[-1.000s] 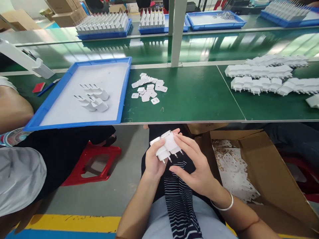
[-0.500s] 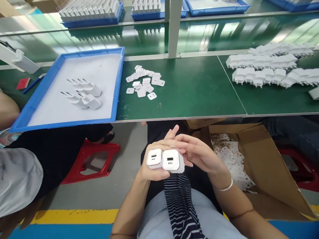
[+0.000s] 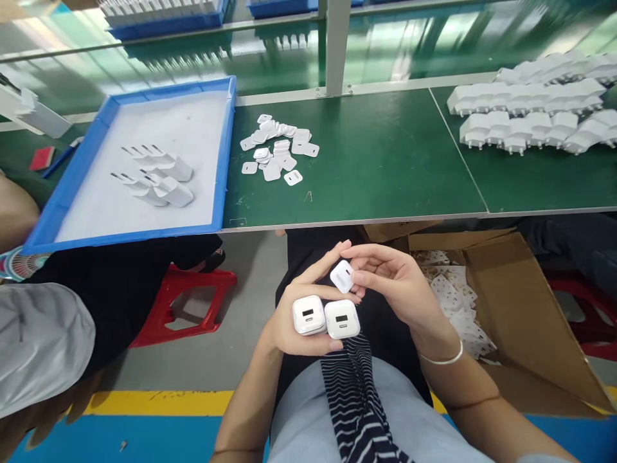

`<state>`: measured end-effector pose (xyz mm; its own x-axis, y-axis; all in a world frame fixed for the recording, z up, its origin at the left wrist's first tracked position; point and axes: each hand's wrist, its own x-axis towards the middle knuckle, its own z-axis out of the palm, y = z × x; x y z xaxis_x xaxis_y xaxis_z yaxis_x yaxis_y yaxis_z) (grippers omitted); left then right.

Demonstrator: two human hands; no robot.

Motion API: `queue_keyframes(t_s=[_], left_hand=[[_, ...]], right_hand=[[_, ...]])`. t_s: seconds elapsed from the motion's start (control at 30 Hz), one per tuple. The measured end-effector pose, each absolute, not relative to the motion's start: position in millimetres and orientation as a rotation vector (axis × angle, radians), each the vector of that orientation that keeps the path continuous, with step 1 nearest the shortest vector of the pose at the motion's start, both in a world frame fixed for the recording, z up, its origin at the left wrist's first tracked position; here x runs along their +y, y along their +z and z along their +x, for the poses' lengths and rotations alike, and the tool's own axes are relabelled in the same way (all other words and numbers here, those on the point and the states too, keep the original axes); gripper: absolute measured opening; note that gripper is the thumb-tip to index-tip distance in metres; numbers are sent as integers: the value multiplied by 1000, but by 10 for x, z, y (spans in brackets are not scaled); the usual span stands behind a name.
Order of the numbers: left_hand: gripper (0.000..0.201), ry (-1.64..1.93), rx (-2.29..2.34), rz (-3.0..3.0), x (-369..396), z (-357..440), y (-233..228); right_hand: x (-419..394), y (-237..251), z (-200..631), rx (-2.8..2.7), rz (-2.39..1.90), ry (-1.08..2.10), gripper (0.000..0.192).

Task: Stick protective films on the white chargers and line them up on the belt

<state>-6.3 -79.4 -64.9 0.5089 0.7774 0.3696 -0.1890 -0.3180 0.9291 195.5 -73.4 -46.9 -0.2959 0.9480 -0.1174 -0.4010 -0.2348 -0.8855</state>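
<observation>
Two white USB chargers lie side by side in my left hand, their port faces turned up toward me. The thumb presses along their near side, and the fingers stretch behind them. Just above the chargers, my right hand pinches a small white square cover plate with a dark slot near one edge. The plate's lower side comes close to the fingers of my left hand; whether it touches them I cannot tell. A pile of similar white cover plates lies on the green bench ahead.
A blue tray on the left holds several white chargers with pins. Rows of white chargers stand at the right. An open cardboard box with white scraps is beside my right arm. A red stool and a seated person are left.
My right hand has moved off the chargers and now shows a small cover plate between its fingertips. The chargers are tilted more toward me. The view has shifted slightly.
</observation>
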Motion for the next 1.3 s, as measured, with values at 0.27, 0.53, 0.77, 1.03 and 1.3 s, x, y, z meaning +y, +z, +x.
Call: queue_keyframes(t_s=[0.27,0.53,0.77,1.03,1.3], left_hand=[[39,1209,778,1351,-921,101,-628],[48,1227,997,1740,-942,121,-541],[50,1381,1159,1853,-960,181,-538],[53,1356,1153,1907,-1002,170,-540],[54,1382,1138,2025,-1011,141,-562]], right_hand=[[-865,-509,1851,-1164,-1171,1161,23],[-919,-504,2019,-1467,-1227,837,8],[-1071,-308,1978,-1118,-1107,1279,24],[-1068,-342,1914,-938,-1000,1544,20],[-1079,-281,1892,-1032,-1067,1522,19]])
